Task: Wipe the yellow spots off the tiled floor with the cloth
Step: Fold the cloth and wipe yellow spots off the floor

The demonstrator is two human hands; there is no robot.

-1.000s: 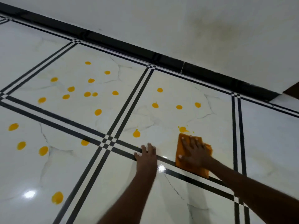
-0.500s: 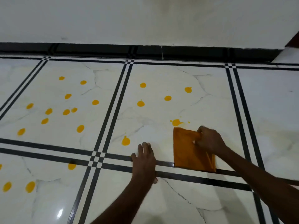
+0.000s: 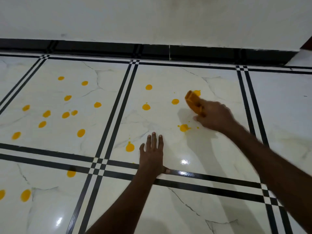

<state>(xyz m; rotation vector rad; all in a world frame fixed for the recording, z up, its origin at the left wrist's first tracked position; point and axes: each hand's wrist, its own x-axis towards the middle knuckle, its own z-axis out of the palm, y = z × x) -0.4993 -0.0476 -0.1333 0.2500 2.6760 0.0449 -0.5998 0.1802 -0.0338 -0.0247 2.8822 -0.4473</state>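
Gripping the cloth (image 3: 193, 103) in my right hand (image 3: 214, 116), I have it bunched into a thick fold, its free end sticking out toward the wall (image 3: 152, 19) and lying over the near edge of the farthest right spot (image 3: 197, 93). My fingers are closed around it; the hand is blurred, so I cannot tell whether the cloth presses on the floor (image 3: 278, 107) or sits just above it. My left hand (image 3: 152, 155) lies flat on the same tile, palm down, fingers spread a little and holding nothing, its heel at the black stripes (image 3: 211, 181) along the tile's near edge. The two hands are well apart. A splattered spot (image 3: 184, 127) lies between them, just beside my right wrist. Another spot (image 3: 130, 147) sits just left of my left hand. Three more (image 3: 175, 101) lie left of the cloth on this tile. The tile to the left carries many spots (image 3: 65, 115), and a few show on the near left tile.
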